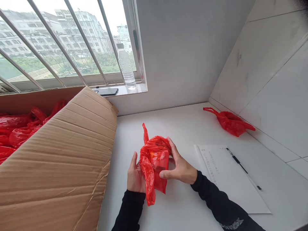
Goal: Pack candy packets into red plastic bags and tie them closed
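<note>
A red plastic bag (160,162) with something boxy inside is held above the white tabletop between my two hands. One twisted handle points up and another hangs down its left side. My left hand (135,178) supports the bag from the left, thumb raised and the other fingers hidden behind it. From the right, my right hand (180,166) grips the bag, with its fingers round the upper edge and its thumb at the front. What the bag contains cannot be made out.
On the left stands an open cardboard box (69,154) holding several red bags (21,131). A notepad (231,179) with a black pen (237,160) lies at right; another red bag (232,123) is by the wall. A water bottle (126,69) and phone (108,92) occupy the sill.
</note>
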`<state>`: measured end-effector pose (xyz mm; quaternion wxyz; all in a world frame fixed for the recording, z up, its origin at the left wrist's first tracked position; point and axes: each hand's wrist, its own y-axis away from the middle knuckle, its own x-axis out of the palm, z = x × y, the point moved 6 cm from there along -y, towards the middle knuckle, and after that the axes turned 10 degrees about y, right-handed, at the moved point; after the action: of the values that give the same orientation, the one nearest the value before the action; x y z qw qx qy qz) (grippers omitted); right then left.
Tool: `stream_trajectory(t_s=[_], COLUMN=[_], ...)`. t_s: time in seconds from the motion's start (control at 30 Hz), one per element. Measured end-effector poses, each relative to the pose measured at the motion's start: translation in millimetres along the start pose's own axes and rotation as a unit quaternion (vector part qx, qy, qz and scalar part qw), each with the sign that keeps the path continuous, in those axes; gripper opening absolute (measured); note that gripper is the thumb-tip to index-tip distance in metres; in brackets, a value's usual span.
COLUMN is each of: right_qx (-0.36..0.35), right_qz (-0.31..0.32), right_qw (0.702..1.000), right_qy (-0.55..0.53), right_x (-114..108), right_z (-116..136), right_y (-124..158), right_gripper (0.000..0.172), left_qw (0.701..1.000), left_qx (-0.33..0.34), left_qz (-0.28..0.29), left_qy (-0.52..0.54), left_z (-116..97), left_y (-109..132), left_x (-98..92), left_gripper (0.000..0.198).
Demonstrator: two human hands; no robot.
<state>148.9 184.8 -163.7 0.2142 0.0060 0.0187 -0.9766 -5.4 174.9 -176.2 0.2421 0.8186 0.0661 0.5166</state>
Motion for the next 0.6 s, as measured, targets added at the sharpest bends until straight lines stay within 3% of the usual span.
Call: stream_trajectory(t_s=[0.13,0.27,0.43,0.53,0.6], right_qx=[-0.025,-0.025,-0.012,0.025,0.054], right_qz=[-0.014,-0.038,-0.098,-0.139,-0.16], right_qw=[1.0,0.997,0.989,0.984,0.98], right_qy=[-0.002,-0.057,-0.109,-0.11,-0.103], right_x=[-1.3,-5.4,-6.2,-8.1,-13.2], right_z=[0.4,2.2,3.9,-10.5,-29.1], right_y=[0.3,-2.5,0.9,11.4,14.9], right_gripper=[0.121,0.102,0.061,0.048,0.05], left_qw=[0.999,0.997,0.997,0.987,0.941], left_qx=[-0.028,-0.047,0.008,0.075,0.182], left_qz=[0.032,0.053,0.059,0.086,0.123], left_qy=[0.02,-0.009,-0.056,-0.114,-0.257], left_z=[3.9,6.3,8.5,17.7,17.2], left_y=[5.4,6.1,8.1,15.9,23.3], left_x=[4.9,9.5,9.4,10.5,18.2], left_gripper=[0.037,0.014,0.009,0.033,0.039])
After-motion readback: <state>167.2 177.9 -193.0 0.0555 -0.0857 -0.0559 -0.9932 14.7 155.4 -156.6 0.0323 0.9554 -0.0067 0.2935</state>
